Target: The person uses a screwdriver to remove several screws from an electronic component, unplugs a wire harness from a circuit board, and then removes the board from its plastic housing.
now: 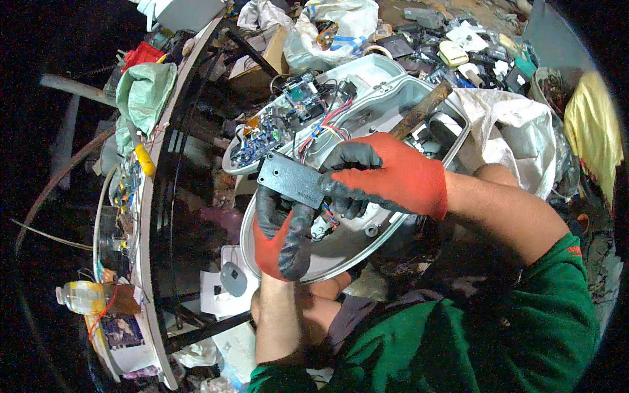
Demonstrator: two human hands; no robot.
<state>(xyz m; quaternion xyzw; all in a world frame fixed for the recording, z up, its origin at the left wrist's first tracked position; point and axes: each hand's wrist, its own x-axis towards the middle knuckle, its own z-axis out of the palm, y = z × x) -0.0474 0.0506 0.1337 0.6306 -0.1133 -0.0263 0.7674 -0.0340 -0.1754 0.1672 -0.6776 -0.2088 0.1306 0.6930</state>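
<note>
A flat dark grey rectangular box (288, 178) with small holes at its left end is held up between my two gloved hands. My left hand (283, 237), in a red and black glove, grips its lower edge from below. My right hand (386, 175), gloved alike, has its fingers closed on the box's right end. Beneath both hands lies a long open light-grey housing (308, 270). Its other half, a grey shell (373, 65), carries blue circuit boards (262, 139) and coloured wires (325, 126). What sits right under my hands is hidden.
A rusty bar (422, 110) rests across the housing. To the left stands a table with a pale edge (145, 262), holding a plastic bottle (82, 298) and a yellow-handled tool (144, 160). White sacks (508, 124) and a heap of electronic scrap (468, 56) lie beyond.
</note>
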